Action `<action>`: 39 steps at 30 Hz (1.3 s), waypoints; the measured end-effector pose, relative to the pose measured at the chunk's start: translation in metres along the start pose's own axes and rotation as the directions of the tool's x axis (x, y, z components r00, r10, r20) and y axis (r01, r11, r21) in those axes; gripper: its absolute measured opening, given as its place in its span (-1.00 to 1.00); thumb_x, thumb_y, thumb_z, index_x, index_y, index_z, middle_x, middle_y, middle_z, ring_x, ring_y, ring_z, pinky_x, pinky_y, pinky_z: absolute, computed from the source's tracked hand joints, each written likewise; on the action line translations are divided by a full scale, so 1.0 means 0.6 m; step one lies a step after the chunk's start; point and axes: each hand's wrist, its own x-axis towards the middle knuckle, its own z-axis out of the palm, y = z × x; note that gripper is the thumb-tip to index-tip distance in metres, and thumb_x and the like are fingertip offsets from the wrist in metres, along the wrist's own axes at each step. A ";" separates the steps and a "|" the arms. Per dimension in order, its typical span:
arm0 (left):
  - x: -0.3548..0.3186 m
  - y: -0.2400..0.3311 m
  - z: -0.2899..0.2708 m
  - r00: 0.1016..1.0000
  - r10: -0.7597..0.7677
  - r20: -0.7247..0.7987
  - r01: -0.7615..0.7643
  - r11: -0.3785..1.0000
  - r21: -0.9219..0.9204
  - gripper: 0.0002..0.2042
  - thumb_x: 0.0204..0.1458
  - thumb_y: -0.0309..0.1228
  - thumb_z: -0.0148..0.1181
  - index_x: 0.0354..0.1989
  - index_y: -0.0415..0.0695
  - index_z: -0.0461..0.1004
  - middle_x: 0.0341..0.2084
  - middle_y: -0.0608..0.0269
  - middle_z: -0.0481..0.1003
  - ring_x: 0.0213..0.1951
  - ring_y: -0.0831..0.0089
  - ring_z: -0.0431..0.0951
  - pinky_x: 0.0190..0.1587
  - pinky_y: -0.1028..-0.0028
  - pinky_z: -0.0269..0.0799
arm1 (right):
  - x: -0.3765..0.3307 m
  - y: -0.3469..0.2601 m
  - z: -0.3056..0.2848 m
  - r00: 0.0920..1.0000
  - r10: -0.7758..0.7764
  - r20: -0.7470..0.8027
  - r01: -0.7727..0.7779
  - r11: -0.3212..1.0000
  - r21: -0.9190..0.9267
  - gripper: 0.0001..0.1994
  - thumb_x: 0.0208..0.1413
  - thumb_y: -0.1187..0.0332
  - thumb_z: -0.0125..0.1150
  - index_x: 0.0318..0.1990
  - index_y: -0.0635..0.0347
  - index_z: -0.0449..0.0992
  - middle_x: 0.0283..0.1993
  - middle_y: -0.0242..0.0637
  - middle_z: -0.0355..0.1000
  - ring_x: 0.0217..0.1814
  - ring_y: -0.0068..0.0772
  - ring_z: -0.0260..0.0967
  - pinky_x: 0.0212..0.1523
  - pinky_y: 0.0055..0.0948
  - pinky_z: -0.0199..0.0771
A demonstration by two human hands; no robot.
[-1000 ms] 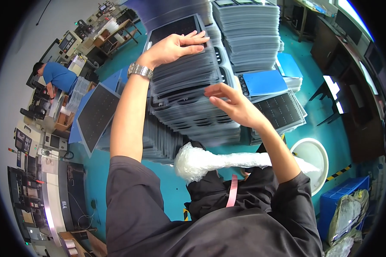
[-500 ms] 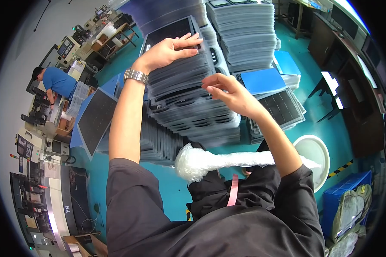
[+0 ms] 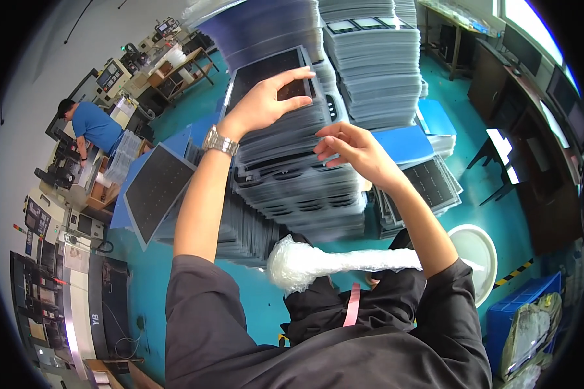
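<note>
While the left hand (image 3: 265, 107) is spread over the dark top panel (image 3: 261, 71), presumably steadying it, the right hand (image 3: 363, 154) hangs half-curled at the near right side; any pinch cannot be determined. The panel stack (image 3: 280, 142) stands left of the blue sheet (image 3: 402, 144), layered flat, probably for stability.

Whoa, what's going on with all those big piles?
A person has both hands at a tall stack of thin sheets. The left hand is spread over the top, by a dark sheet. The right hand is lower, near the stack's side, fingers curled; I can't tell if it holds anything thin. Clear plastic wrap shows by the person's lap. Farther left, someone in blue bends forward near some machines.
</note>
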 end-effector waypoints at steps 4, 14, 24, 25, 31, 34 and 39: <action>-0.007 0.015 0.011 0.980 0.119 -0.157 -0.064 0.946 0.318 -0.81 0.15 -0.33 0.41 -0.22 -0.16 0.59 -0.05 0.29 0.48 0.04 0.39 0.53 0.10 0.38 0.45 | 0.017 -0.026 -0.003 0.999 -0.016 0.031 0.015 1.000 0.026 -0.69 0.48 0.28 0.02 0.17 0.33 0.46 -0.04 -0.17 0.57 0.03 -0.39 0.57 0.06 -0.40 0.61; -0.015 0.004 0.015 0.970 0.223 -0.094 -0.183 0.930 0.318 -0.79 0.26 -0.41 0.25 -0.33 -0.26 0.40 -0.16 0.21 0.40 -0.24 0.32 0.53 -0.17 0.34 0.46 | 0.028 -0.032 0.026 0.998 -0.048 -0.035 0.053 0.986 0.156 -0.71 0.46 0.31 0.04 0.10 0.39 0.47 -0.04 -0.12 0.58 0.01 -0.35 0.58 0.05 -0.37 0.64; -0.027 0.003 0.006 0.994 -0.053 -0.096 0.049 0.998 -0.046 -0.84 0.19 -0.39 0.36 -0.16 -0.21 0.63 -0.14 0.22 0.63 -0.10 0.44 0.64 0.03 0.41 0.54 | 0.019 -0.035 0.021 1.000 -0.023 -0.017 0.025 0.995 0.096 -0.70 0.48 0.28 0.02 0.11 0.36 0.47 -0.02 -0.12 0.56 0.04 -0.33 0.57 0.08 -0.36 0.63; -0.021 0.005 0.006 0.994 -0.093 -0.060 0.090 0.995 -0.050 -0.84 0.18 -0.40 0.36 -0.15 -0.21 0.64 -0.13 0.23 0.63 -0.08 0.42 0.64 0.04 0.41 0.53 | 0.019 -0.035 0.020 1.000 -0.018 -0.020 0.020 0.996 0.088 -0.70 0.48 0.27 0.02 0.11 0.36 0.47 -0.02 -0.12 0.56 0.05 -0.34 0.57 0.09 -0.36 0.63; -0.005 0.001 -0.007 0.988 -0.153 0.015 0.154 0.987 -0.049 -0.72 0.18 -0.25 0.38 -0.19 -0.26 0.68 0.08 0.17 0.56 0.03 0.34 0.60 0.17 0.33 0.46 | 0.021 -0.030 0.020 1.000 -0.015 -0.019 0.016 0.997 0.076 -0.70 0.48 0.28 0.01 0.12 0.35 0.47 -0.02 -0.13 0.56 0.05 -0.34 0.57 0.11 -0.36 0.62; -0.004 0.003 -0.007 0.985 -0.171 0.012 0.171 0.982 -0.074 -0.76 0.17 -0.29 0.39 -0.24 -0.26 0.69 0.08 0.12 0.57 0.03 0.31 0.60 0.15 0.34 0.48 | 0.022 -0.033 0.023 1.000 -0.010 -0.006 0.010 0.997 0.076 -0.70 0.48 0.29 0.02 0.12 0.35 0.47 -0.02 -0.12 0.56 0.05 -0.35 0.56 0.11 -0.36 0.62; 0.003 0.016 -0.015 0.972 -0.222 0.074 0.225 0.973 -0.042 -0.73 0.23 -0.27 0.32 -0.24 -0.30 0.66 0.12 0.03 0.55 0.05 0.30 0.60 0.11 0.35 0.49 | 0.018 -0.030 0.018 1.000 -0.021 0.002 0.021 0.996 0.092 -0.70 0.47 0.30 0.02 0.14 0.36 0.46 -0.01 -0.10 0.55 0.08 -0.34 0.55 0.11 -0.36 0.62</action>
